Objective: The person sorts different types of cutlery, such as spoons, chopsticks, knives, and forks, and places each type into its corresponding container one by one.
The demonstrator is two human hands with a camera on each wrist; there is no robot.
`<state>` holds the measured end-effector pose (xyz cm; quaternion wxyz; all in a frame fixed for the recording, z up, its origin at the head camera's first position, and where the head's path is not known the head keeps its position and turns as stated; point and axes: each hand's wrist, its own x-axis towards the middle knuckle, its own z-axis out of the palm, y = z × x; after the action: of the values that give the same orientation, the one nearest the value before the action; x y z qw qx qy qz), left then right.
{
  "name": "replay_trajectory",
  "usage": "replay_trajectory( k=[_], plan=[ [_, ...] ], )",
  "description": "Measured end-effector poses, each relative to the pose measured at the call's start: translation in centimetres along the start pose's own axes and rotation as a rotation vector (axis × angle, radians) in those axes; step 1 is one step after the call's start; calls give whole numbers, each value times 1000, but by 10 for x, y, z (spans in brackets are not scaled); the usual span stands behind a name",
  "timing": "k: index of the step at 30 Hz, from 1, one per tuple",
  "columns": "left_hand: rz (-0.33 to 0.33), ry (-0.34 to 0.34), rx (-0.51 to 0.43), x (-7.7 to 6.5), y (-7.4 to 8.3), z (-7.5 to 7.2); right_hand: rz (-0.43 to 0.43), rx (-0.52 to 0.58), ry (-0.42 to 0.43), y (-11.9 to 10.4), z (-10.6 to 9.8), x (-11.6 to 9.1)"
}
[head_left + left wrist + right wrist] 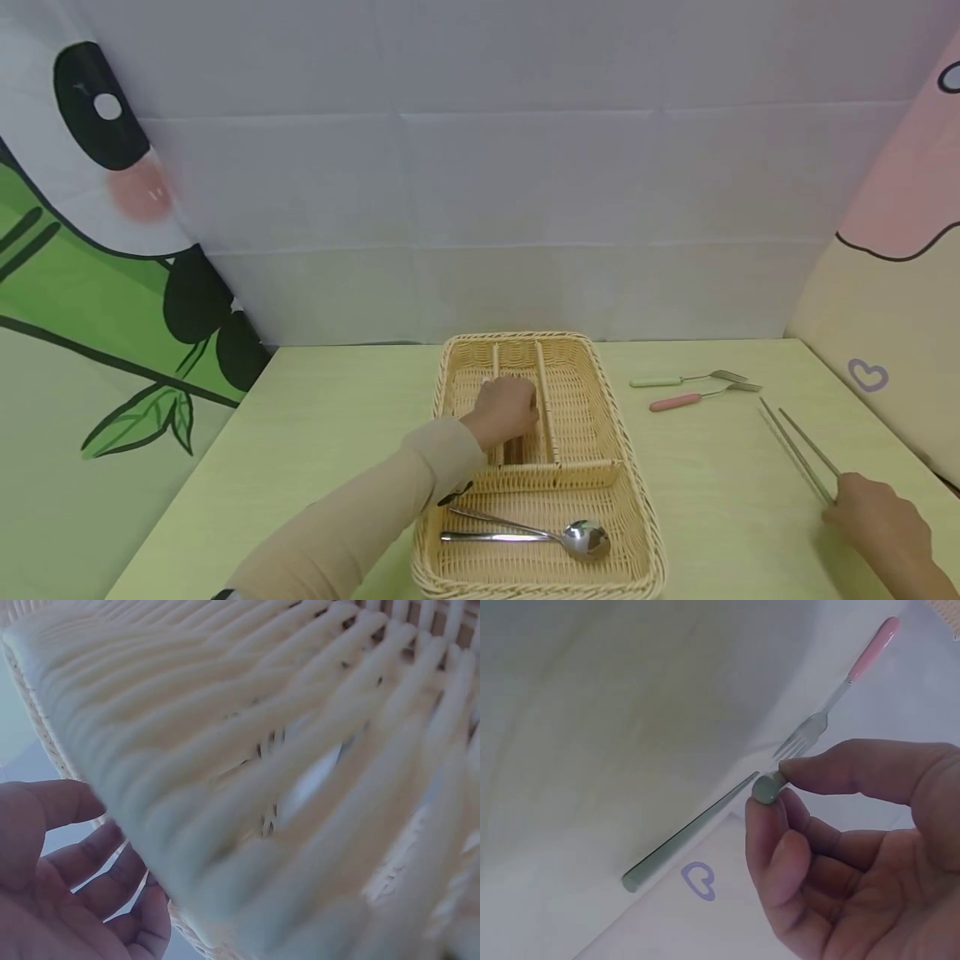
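In the head view my left hand [506,408] reaches down into the middle compartment of the wicker basket [651,533]. A brownish patch shows under the wrist. From the left wrist camera, the left fingers [82,855] are bent and their tips pass behind a blurred wicker wall; I cannot tell if they hold anything. My right hand [840,847] pinches a green chopstick's thick end [765,789] between thumb and finger, over the table's right side. A second green chopstick [686,834] lies near it on the table.
Two forks, one with a green handle [656,382] and one with a pink handle [677,402], lie right of the basket. Two metal spoons, one with a shiny bowl [587,540], rest crossed in its front compartment. Printed cloth walls [525,183] surround the table.
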<state>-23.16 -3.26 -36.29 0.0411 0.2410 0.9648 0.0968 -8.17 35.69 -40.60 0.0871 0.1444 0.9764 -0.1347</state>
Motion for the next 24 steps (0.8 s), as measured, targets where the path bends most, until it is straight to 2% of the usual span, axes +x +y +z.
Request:
replay_trajectory(
  k=[6, 16, 24],
  plan=[
    [16, 24, -78, -1, -1, -2, -11, 25, 68, -11, -1, -5],
    [28, 72, -186, -4, 5, -8, -26, 54, 126, -26, 1, -7],
    [48, 87, -219, -4, 15, -7, -59, 73, 96, -45, -2, -13]
  ],
)
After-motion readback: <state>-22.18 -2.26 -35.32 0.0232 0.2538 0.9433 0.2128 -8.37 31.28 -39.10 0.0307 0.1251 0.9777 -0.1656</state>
